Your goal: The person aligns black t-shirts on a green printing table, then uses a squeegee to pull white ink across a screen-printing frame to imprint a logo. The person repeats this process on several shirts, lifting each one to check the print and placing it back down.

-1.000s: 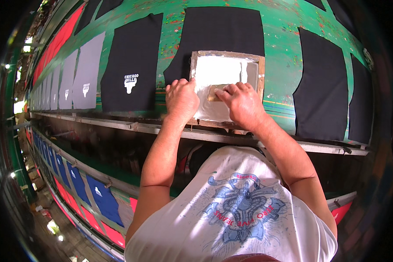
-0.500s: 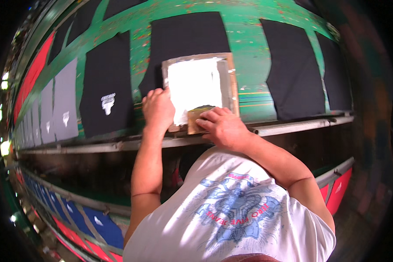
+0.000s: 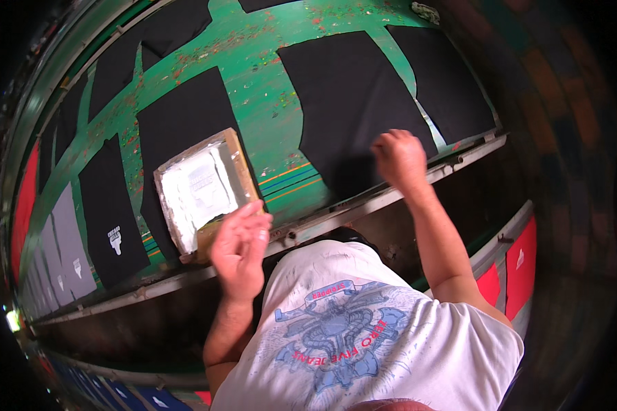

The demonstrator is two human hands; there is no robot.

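The wooden screen frame [image 3: 240,161] lies on a black cloth [image 3: 185,103], just to the left of the left grip [image 3: 240,253] and a little farther from the body. Half a second ago both hands were at this frame, the right one with the squeegee at the near edge; now the right hand has gone away, and no hand is seen pressing on the screen, so I judge that the stroke has stopped, at least for this moment. The white mesh [image 3: 206,186] now shows a pale shape in its middle, where before it looked evenly white. Along its near side, just beyond the left grip, a tan strip [image 3: 208,235] is probably the squeegee, partly covered by the hand. The left grip is rather wide, its fingers raised, and seems to hold nothing; whether its fingertips touch the frame corner, I cannot tell. The right grip [image 3: 401,161] is well apart, over the next black cloth [image 3: 349,103]; its fingers are curled, and I cannot tell if they pinch the fabric or nothing. Between the two grips, the green tabletop [image 3: 271,137] shows, with a metal rail [image 3: 363,206] along its near edge. Farther left of the left grip lies a printed dark cloth [image 3: 103,198], and below the right grip, farther right, hang red cloths [image 3: 521,270].
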